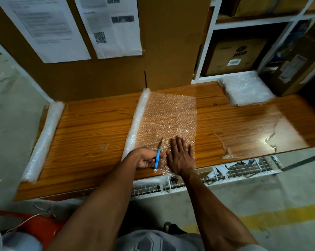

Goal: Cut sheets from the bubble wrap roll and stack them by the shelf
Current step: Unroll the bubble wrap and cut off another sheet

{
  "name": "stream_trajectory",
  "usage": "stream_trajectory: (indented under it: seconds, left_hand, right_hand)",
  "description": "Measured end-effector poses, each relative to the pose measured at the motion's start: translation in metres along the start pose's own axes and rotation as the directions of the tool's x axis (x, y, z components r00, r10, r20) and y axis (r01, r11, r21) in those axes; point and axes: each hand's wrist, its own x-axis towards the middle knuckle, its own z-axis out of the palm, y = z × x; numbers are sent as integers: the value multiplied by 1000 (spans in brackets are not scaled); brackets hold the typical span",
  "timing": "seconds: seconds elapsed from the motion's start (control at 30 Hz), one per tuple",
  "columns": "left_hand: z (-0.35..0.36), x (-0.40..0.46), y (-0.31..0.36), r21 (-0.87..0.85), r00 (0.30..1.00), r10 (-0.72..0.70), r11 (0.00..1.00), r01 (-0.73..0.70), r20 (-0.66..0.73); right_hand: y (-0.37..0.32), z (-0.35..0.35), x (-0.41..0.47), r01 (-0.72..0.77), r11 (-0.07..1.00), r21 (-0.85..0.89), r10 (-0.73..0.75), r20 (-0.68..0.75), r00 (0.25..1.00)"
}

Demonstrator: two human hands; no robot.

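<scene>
While the left hand (147, 161) curls its fingers tight around a small knife with a blue handle (157, 156), the right hand (180, 156) lies flat with straight fingers, pressing down on a see-through sheet of bubble wrap (168, 120). The knife's thin blade points away from the person and sits in the wrap near the front edge of the brown wooden desk (91, 131). The sheet is rolled out to the right from a long white bubble wrap roll (137, 120) that lies across the desk from front to back. A second long white roll (44, 140) lies along the desk's left edge. At the back right, just beside the white shelf with cardboard boxes (214, 28), a pile of cut bubble wrap sheets (246, 89) rests on the desk, well apart from the hands.
</scene>
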Motion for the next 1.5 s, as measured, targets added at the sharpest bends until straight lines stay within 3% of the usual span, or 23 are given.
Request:
stream_trajectory:
  seconds: [0.3, 0.5, 0.77, 1.23, 1.5]
  left_hand:
    - [2, 8, 16, 20, 999, -22, 1000, 21, 30]
    - [2, 14, 21, 63, 1000, -18, 998, 19, -23]
    - [2, 25, 9, -7, 988, 51, 999, -52, -144]
    - [-1, 22, 28, 37, 999, -46, 998, 46, 0]
    - [2, 33, 41, 43, 996, -17, 999, 21, -91]
  right_hand:
    - [-1, 4, 1, -25, 999, -25, 24, -9, 1000]
    - [0, -5, 11, -5, 1000, 29, 8, -92, 996]
    - [7, 5, 14, -22, 1000, -21, 21, -73, 997]
    - [8, 5, 14, -20, 999, -41, 16, -103, 995]
    - [8, 5, 17, -29, 999, -16, 27, -108, 994]
